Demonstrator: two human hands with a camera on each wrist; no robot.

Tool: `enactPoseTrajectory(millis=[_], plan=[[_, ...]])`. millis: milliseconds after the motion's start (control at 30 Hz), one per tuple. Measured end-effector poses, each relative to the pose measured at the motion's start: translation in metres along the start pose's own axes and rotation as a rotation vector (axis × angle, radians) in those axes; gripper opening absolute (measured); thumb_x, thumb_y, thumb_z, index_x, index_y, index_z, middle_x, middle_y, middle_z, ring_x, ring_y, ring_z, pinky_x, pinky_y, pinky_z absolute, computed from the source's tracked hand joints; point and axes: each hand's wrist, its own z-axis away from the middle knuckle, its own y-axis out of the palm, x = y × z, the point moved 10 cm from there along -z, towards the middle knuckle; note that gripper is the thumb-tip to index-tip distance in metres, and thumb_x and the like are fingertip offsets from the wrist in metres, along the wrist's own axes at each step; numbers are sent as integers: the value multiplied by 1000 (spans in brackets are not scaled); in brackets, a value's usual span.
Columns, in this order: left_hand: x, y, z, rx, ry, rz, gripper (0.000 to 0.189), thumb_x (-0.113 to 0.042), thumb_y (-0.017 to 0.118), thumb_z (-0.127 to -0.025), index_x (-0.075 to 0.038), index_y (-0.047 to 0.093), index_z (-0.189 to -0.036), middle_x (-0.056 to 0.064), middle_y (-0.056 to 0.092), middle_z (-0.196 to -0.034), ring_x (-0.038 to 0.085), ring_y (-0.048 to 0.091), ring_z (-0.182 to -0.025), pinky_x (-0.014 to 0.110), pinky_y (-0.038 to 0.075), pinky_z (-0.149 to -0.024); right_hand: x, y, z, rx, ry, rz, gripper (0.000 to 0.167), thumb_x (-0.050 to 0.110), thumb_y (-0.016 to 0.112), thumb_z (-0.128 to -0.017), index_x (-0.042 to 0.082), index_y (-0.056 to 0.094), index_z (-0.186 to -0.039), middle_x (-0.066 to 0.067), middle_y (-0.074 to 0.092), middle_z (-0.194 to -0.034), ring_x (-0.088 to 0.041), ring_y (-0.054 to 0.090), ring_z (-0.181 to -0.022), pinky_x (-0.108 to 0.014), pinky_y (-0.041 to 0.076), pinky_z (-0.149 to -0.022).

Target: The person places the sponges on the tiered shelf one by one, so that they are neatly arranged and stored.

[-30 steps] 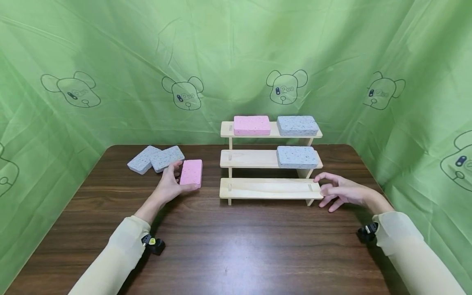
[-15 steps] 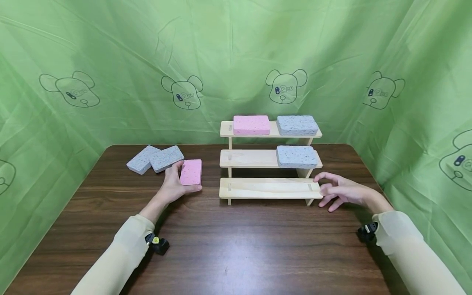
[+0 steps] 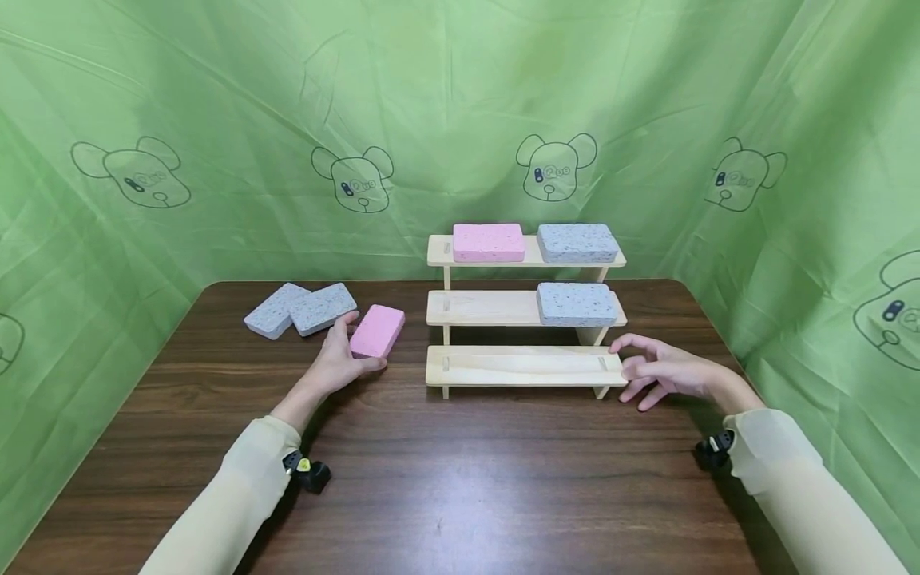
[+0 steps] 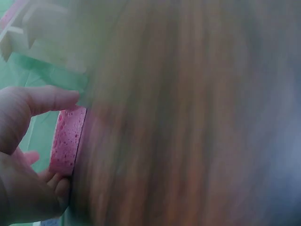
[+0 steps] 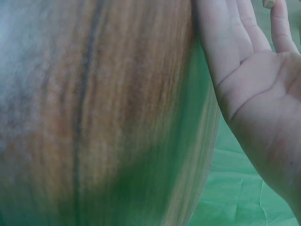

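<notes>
In the head view my left hand (image 3: 336,369) spans a pink sponge (image 3: 378,331), thumb at its near end and fingers along its left side. The left wrist view shows this sponge's porous edge (image 4: 68,141) between thumb and fingers. Two speckled blue-grey sponges, the nearer one (image 3: 323,308) overlapping the other (image 3: 276,310), lie just beyond the fingers. On the right, my right hand (image 3: 664,371) touches the end of the lowest tier of a three-tier wooden shelf (image 3: 525,367), fingers spread. From the right wrist, that palm (image 5: 263,89) looks flat, fingers extended.
The top tier carries a pink sponge (image 3: 489,243) and a blue-grey sponge (image 3: 578,243). Another blue-grey sponge (image 3: 576,304) sits at the right of the middle tier. Green curtain (image 3: 446,96) surrounds the brown wooden table (image 3: 460,479) at the back and sides.
The pink sponge at my left hand has turned clockwise, its far end swinging to the right. My right hand has stayed at the shelf's end.
</notes>
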Motion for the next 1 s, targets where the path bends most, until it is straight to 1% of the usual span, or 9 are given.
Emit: enactPoseTrajectory(millis=[133, 233, 267, 367, 467, 567, 733, 900, 1000], plan=[[2, -2, 0, 83, 21, 99, 100, 2, 84, -75, 5, 22, -153, 29, 41, -145, 39, 48, -125, 48, 39, -105, -1, 0, -1, 1, 1, -6, 36, 1, 45, -104, 19, 38, -135, -20, 64, -121, -43, 69, -102, -53, 60, -74], [4, -5, 0, 124, 23, 108, 97, 5, 81, -75, 6, 24, -153, 28, 41, -147, 37, 51, -122, 45, 42, -102, -1, 0, -1, 0, 1, -6, 36, 0, 45, -104, 19, 39, -135, -20, 64, -120, -43, 69, -102, -53, 60, -73], [5, -6, 1, 134, 21, 105, 96, 5, 79, -75, 6, 24, -154, 28, 41, -147, 36, 52, -120, 40, 45, -99, 0, 0, -1, -1, 2, -3, 37, 0, 45, -104, 19, 39, -135, -20, 64, -120, -43, 69, -101, -53, 60, -73], [5, -9, 1, 137, 11, 97, 96, 8, 76, -75, 9, 21, -154, 31, 39, -147, 35, 54, -114, 27, 49, -89, 0, 1, 0, -10, 6, 6, 37, 1, 46, -104, 20, 39, -135, -20, 64, -120, -44, 69, -101, -53, 60, -73], [7, -13, 0, 124, -2, 75, 98, 8, 75, -74, 11, 19, -154, 34, 37, -147, 35, 53, -113, 16, 47, -80, 0, 0, 0, -14, 8, 13, 38, 1, 47, -104, 21, 39, -135, -20, 63, -120, -44, 68, -101, -53, 60, -73], [10, -15, -1, 110, -19, 64, 98, 7, 76, -74, 12, 18, -154, 35, 35, -148, 37, 52, -117, 21, 49, -87, -1, 0, 0, -11, 7, 9, 38, 1, 47, -104, 21, 39, -135, -21, 63, -120, -44, 68, -101, -53, 60, -73], [10, -19, -1, 96, -38, 34, 102, -3, 87, -75, 12, 23, -153, 34, 36, -148, 40, 52, -120, 41, 48, -97, -1, 0, 0, 0, 3, 0, 38, 0, 46, -104, 20, 39, -135, -20, 64, -121, -44, 68, -102, -53, 60, -73], [6, -26, 0, 50, -27, -90, 99, -12, 93, -72, 14, 35, -148, 32, 49, -139, 35, 55, -105, 39, 47, -87, -1, 1, 0, -2, 3, 2, 38, 0, 46, -104, 21, 39, -135, -20, 64, -120, -43, 69, -101, -53, 60, -73], [5, -27, 0, 48, -36, -118, 94, -15, 92, -73, 14, 39, -145, 32, 53, -134, 36, 55, -105, 39, 45, -87, 0, 1, 0, -8, 6, 5, 38, 0, 47, -104, 21, 39, -135, -19, 64, -120, -43, 69, -101, -53, 61, -73]])
